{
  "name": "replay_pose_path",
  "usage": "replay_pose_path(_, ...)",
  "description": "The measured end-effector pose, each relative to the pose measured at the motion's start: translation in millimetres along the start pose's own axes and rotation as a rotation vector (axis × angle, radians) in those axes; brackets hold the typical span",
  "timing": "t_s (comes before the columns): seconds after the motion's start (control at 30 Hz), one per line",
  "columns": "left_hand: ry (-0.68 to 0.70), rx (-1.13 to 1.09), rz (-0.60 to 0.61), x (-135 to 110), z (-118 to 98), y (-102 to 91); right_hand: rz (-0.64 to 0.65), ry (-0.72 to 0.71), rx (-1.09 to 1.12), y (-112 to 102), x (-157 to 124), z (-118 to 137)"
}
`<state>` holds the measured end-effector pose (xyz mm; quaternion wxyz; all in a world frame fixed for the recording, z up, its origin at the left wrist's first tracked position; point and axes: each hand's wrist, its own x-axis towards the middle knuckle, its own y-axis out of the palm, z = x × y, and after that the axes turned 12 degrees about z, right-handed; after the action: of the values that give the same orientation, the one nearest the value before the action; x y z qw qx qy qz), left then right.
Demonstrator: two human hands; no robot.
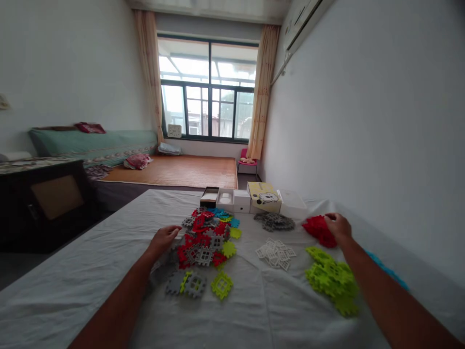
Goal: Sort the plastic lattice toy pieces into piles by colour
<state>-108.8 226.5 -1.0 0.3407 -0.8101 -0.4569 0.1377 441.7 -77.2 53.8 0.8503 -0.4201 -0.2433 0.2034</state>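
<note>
1. Red interlocking plastic pcs lay in a pile [317,230] at R side of the surface [247,317], which was covered w/ pale, creased cloth.
2. R hand [337,227] was at that pile, fingers bent down onto its upper R edge. R grip: fingertips touched red; couldn't make out whether a pc was pinched, or how wide the gap was (blur).
3. L hand [164,241] was just beside L edge of mixed heap [203,240] (red, grey, blue, yellow-green pcs). L grip: fingers curled; gap and any held pc couldn't be made out.
4. Near side of heap: grey pcs [196,285] w/ a green bit between; single green pc [221,285] lay flat to their R.
5. Centre-R: dark grey pile [274,221] at back, white pile [276,253] nearer.
6. Green pile [331,276] lay nearer than red; blue pcs [388,269] beyond R forearm, partly hidden by it.
7. Back edge, L to R: black box [209,196], two white boxes [241,201], yellow cartoon box [264,196], whitish container [291,203].
</note>
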Motion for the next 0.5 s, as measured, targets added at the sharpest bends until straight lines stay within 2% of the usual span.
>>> replay_pose_path(0.1,0.012,0.013,-0.052,-7.7,3.9,12.2,0.005,0.065,-0.059,2.0,11.7,-6.6)
replay_pose_path(0.17,0.030,0.037,-0.034,-13.0,5.2,16.9,-0.005,0.023,-0.101,15.1,8.6,10.0)
replay_pose_path(0.2,0.039,0.040,-0.024,-14.8,5.6,18.1,0.005,-0.036,-0.113,25.0,2.1,25.0)
replay_pose_path(0.27,0.048,0.037,-0.016,-16.3,6.5,18.8,0.104,-0.251,-0.088,49.3,-23.1,66.4)
replay_pose_path(0.33,0.044,0.041,-0.017,-16.4,7.2,18.8,0.314,-0.580,0.008,75.9,-62.5,117.0)
replay_pose_path(0.4,0.038,0.055,-0.015,-16.7,7.2,18.9,0.449,-0.816,0.060,100.7,-106.6,167.1)
replay_pose_path(0.43,0.034,0.061,-0.015,-17.2,6.9,19.0,0.484,-0.925,0.053,111.6,-126.4,189.1)
replay_pose_path(0.5,0.032,0.069,-0.012,-18.5,6.0,19.2,0.467,-0.996,0.030,130.2,-156.2,223.8)
